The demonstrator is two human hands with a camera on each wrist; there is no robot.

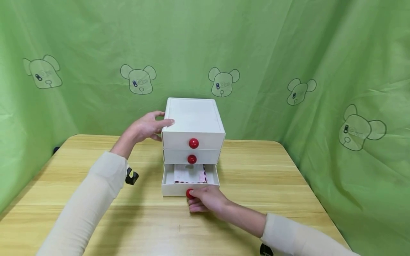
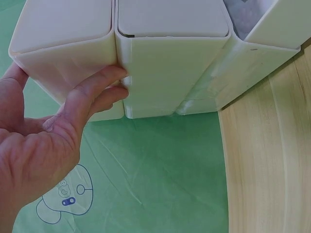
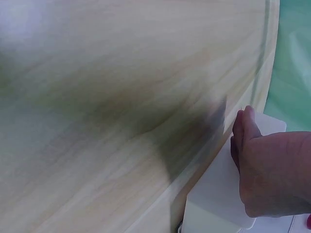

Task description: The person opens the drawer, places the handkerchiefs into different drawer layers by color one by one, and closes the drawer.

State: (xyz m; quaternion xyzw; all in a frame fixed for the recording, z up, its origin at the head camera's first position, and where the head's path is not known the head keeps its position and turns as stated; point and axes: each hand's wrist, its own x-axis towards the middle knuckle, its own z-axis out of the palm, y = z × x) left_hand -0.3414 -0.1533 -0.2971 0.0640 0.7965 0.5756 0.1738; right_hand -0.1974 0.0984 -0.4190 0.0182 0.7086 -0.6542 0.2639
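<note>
A small white unit of three stacked drawers (image 1: 196,115) with round red knobs stands on the table. My left hand (image 1: 148,126) rests at its upper left corner, thumb on the top and fingers against the side. In the left wrist view, the fingertips of that hand (image 2: 60,114) touch the side near the seam below the top drawer. The bottom drawer (image 1: 174,190) is pulled out, and my right hand (image 1: 209,201) pinches its red knob (image 1: 188,194). Inside lies a flat, pale pinkish piece (image 1: 189,174) with a dark striped edge. In the right wrist view, the hand hides the knob.
The top drawer's knob (image 1: 193,143) and the middle drawer's knob (image 1: 192,159) sit on drawers that are closed. Under the unit is a wood-grain table (image 1: 256,170). A green curtain (image 1: 182,46) with bear-head prints hangs close behind it and along both sides.
</note>
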